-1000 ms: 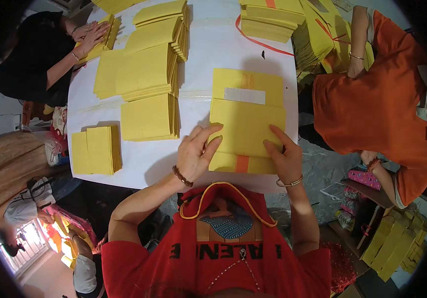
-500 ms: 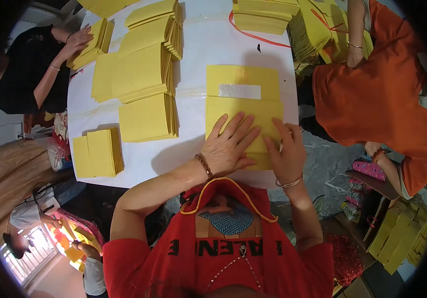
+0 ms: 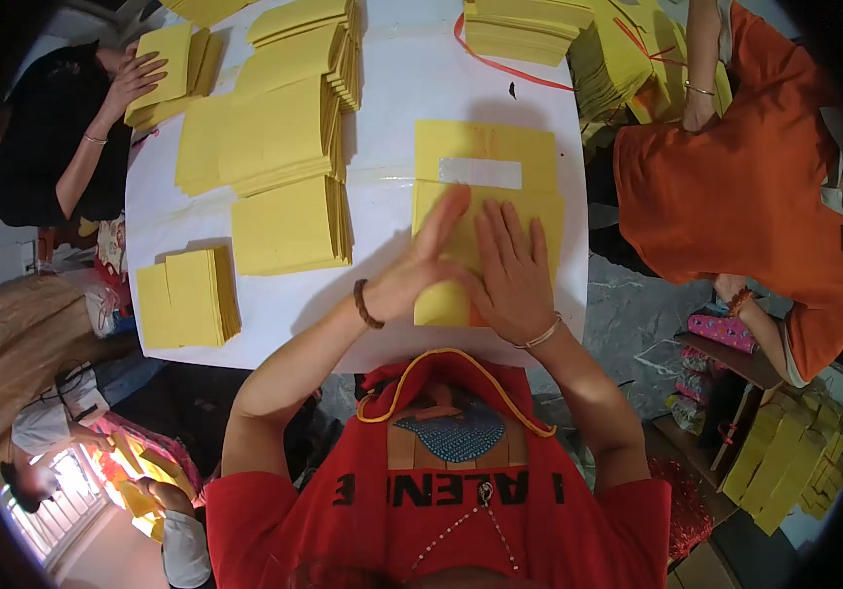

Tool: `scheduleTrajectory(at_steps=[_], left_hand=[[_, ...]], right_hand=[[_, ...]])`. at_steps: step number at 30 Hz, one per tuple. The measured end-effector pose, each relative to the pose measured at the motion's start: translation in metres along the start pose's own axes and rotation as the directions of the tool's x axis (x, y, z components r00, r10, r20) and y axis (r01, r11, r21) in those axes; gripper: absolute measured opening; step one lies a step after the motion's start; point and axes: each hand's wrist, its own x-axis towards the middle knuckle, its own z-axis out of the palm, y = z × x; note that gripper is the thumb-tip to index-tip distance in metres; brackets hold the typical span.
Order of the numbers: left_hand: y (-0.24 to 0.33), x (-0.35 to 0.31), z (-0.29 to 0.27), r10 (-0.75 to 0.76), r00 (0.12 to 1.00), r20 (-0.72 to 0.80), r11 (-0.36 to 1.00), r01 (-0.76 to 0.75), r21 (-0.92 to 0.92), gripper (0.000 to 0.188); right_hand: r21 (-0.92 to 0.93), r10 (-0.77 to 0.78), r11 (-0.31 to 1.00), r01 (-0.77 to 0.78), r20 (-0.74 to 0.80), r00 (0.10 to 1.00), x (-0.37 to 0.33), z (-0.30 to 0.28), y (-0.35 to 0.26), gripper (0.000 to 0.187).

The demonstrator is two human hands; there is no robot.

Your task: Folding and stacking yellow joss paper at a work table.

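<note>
A folded sheet of yellow paper lies in front of me, with a pale shiny strip across its upper part. My right hand rests on the paper, palm down, fingers stretched and close together, thumb pointing left. On the paper's left side my left hand is tipped on its edge, fingers straight and slightly blurred, thumb reaching toward the right thumb. Neither hand grips anything. A small orange patch of the paper shows beneath the right palm.
Stacks of folded yellow paper cover the left of the white table; a smaller stack lies nearest me. A red ribbon curves below the far pile. People stand left and right, one holding yellow pieces.
My left hand has turned from flat to on edge and moved slightly left. My right hand has shifted left and flattened onto the paper. The person at left has raised a yellow piece.
</note>
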Motion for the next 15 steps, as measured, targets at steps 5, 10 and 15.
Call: scheduleTrajectory(at_steps=[5,10,15], left_hand=[[0.005,-0.011,-0.013,0.218,0.974,0.067,0.687,-0.202,0.698,0.067],[-0.010,-0.017,-0.017,0.224,0.950,0.216,0.185,-0.259,0.948,0.072],[-0.021,-0.019,-0.018,0.280,0.942,0.184,0.175,-0.239,0.955,0.068]], right_hand=[[-0.141,-0.019,0.990,0.025,0.038,0.999,0.004,0.002,-0.006,0.060],[-0.194,-0.025,0.980,0.030,0.032,0.999,0.002,0.009,-0.003,0.061],[-0.104,-0.044,0.993,0.062,0.171,0.984,-0.002,-0.011,0.022,0.074]])
